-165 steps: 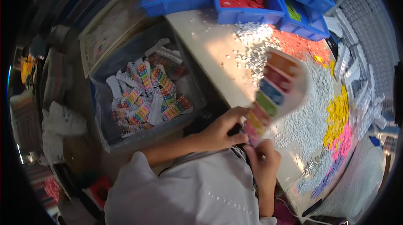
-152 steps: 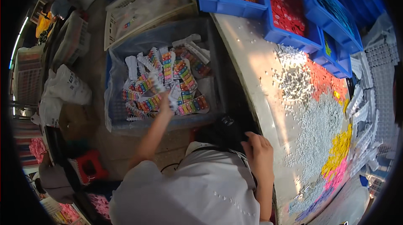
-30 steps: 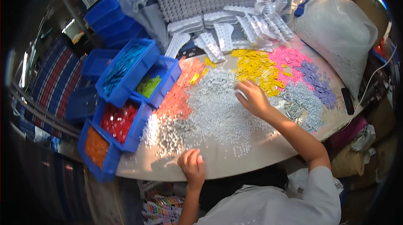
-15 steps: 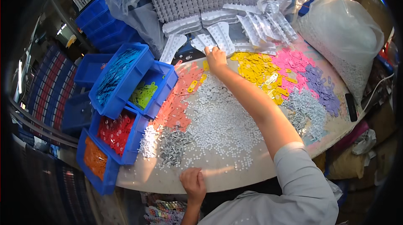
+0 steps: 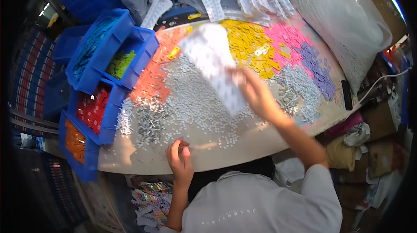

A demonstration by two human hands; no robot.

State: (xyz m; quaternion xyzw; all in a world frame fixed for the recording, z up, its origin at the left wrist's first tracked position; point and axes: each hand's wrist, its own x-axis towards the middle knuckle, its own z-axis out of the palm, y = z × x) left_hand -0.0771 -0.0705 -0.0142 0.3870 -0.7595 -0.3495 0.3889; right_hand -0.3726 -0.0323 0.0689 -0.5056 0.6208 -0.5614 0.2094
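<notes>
The panel (image 5: 207, 52) is white, long and flat, broad and rounded at its far end and narrower below, with rows of small marks blurred across its face. It lies aslant, far end to the left, near end to the right, over the pale beads (image 5: 191, 91). The right hand (image 5: 255, 89) grips its right edge, partway down.

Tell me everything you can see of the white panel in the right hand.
The white panel is long, broad at its upper-left end and narrower toward the lower right. It looks like plastic, with faint spots; motion blur hides finer detail. It slants over the scattered pale pieces, gripped at its right edge by the right hand. Whether it touches the pieces, I cannot tell.
</notes>
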